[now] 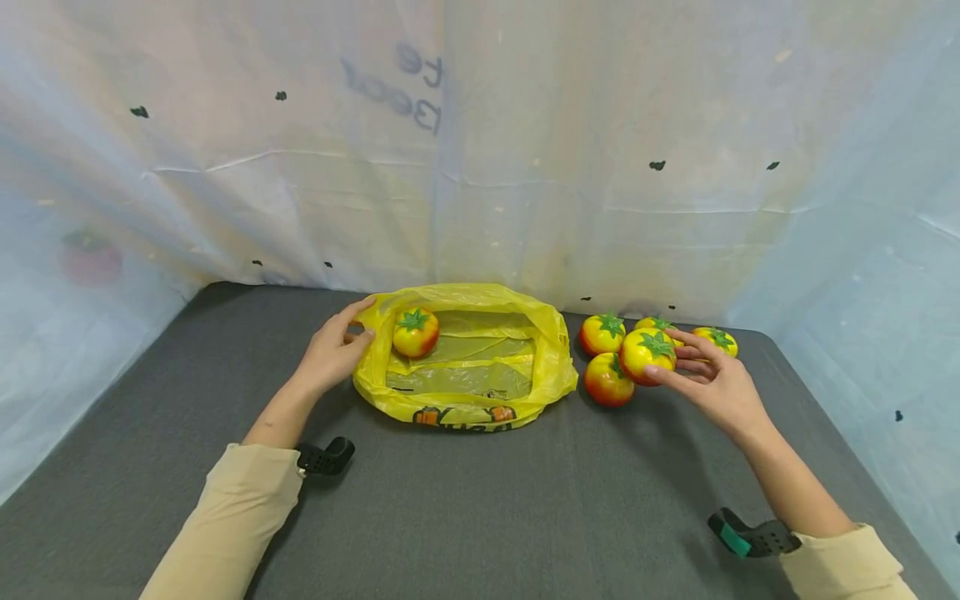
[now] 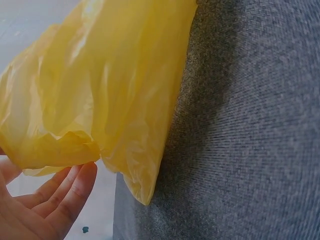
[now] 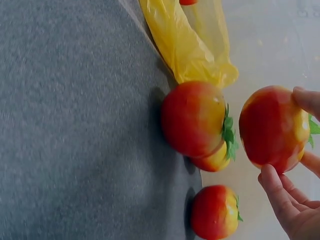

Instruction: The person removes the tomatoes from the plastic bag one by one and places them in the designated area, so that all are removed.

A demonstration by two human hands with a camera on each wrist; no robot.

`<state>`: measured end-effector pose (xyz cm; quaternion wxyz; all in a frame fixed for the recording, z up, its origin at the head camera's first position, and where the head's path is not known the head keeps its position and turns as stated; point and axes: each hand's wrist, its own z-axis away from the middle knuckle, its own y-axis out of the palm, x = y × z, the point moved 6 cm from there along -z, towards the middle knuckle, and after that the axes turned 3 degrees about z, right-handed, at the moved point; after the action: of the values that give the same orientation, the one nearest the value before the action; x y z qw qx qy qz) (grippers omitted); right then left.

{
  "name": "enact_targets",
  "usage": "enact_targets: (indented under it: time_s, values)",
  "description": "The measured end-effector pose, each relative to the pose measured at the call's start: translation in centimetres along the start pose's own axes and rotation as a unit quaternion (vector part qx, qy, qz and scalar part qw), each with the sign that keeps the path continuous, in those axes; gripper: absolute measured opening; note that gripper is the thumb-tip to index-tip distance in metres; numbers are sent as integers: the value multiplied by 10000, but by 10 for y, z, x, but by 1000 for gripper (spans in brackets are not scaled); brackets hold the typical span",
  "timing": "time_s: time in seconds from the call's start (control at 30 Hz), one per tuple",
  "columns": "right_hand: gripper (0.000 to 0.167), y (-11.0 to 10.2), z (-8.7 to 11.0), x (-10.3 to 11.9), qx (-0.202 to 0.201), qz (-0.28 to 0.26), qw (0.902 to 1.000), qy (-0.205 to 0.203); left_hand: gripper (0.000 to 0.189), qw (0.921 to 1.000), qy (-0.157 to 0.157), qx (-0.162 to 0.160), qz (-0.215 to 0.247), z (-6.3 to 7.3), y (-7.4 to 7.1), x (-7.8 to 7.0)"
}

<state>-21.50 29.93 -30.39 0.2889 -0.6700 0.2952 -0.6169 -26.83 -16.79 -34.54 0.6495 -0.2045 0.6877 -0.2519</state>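
A yellow plastic bag (image 1: 465, 414) lies with its wide mouth facing up, and one red-and-yellow tomato (image 1: 416, 333) sits inside at its left. At the bag's left rim, my left hand (image 1: 335, 348) holds the plastic between thumb and fingers; the left wrist view shows the fingers (image 2: 75, 192) against the folded edge. My right hand (image 1: 716, 387) grips another tomato (image 1: 643, 357) with a green leafy top, raised off the table. In the right wrist view this tomato (image 3: 272, 127) is pinched between thumb and fingertips, apart from the others.
Right of the bag stand several more tomatoes, one in front (image 1: 608, 382), one behind it (image 1: 600, 335) and one farther right (image 1: 718, 340). The dark grey table (image 1: 480, 508) ends at whitish plastic sheeting (image 1: 525, 167) behind and at the sides.
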Motion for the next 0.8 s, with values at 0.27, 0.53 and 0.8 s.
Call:
enact_targets:
  time_s: [0.27,0.53,0.8]
  values:
    - [69,-6,1,-9,-122,121,9998,58,55,10000,45,7,-50,1,1,2]
    - [72,-7,1,-22,-113,306,9993,168,55,10000,52,4,9,1,2,1]
    - [74,-4,-2,-32,-79,543,9981,286,54,10000,70,-22,-7,1,3,1]
